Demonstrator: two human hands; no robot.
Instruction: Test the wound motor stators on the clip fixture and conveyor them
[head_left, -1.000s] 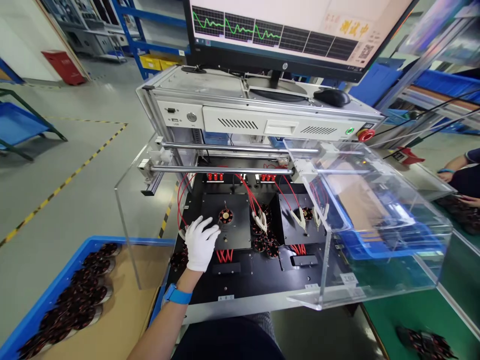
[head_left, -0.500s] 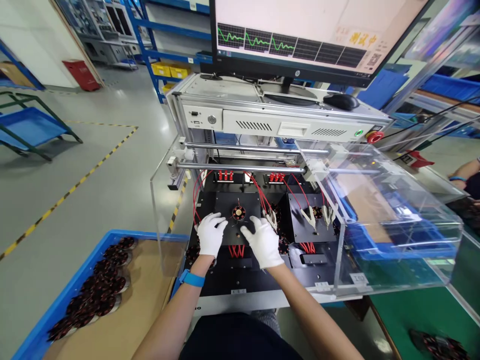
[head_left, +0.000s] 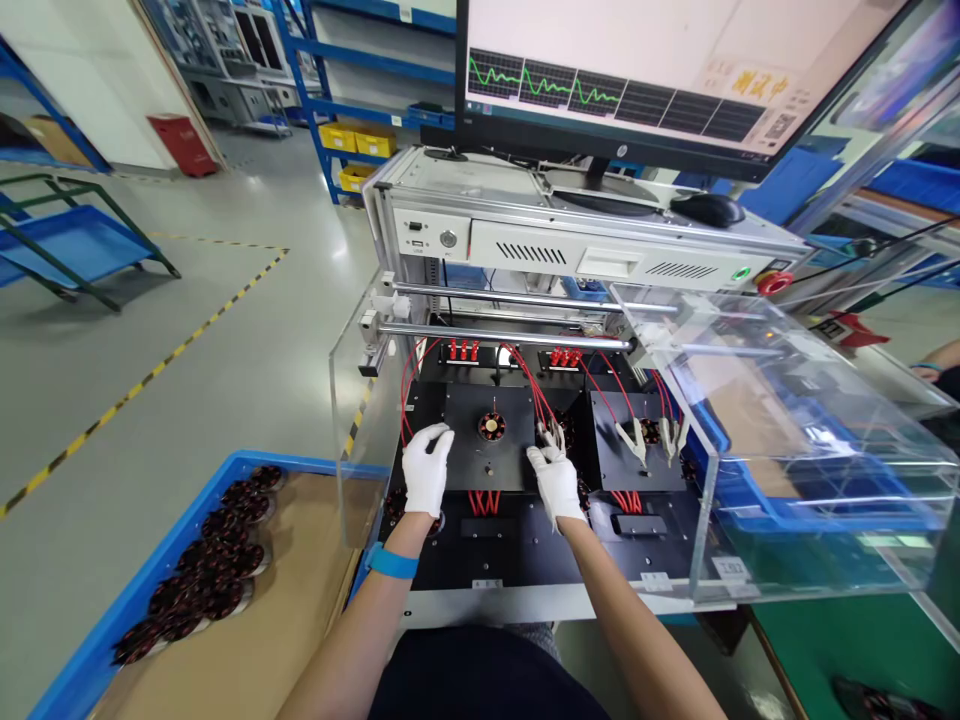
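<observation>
1. The white-gloved left hand (head_left: pixel 426 472) was held at the left edge of the left black plate (head_left: pixel 463 455), with fingers curled; whether anything was grasped could not be told.
2. The white-gloved right hand (head_left: pixel 556 485) was placed at the plate's right edge, beside the pale clips (head_left: pixel 553 437) on red wires (head_left: pixel 529 378); whether they were gripped could not be told.
3. A round copper-wound part (head_left: pixel 493 427) was set on the left plate, between the two hands and apart from both.
4. More pale-tipped leads (head_left: pixel 636 442) were seen over the right black plate (head_left: pixel 611 455).
5. Three green traces were displayed on the monitor (head_left: pixel 570 130).
</observation>
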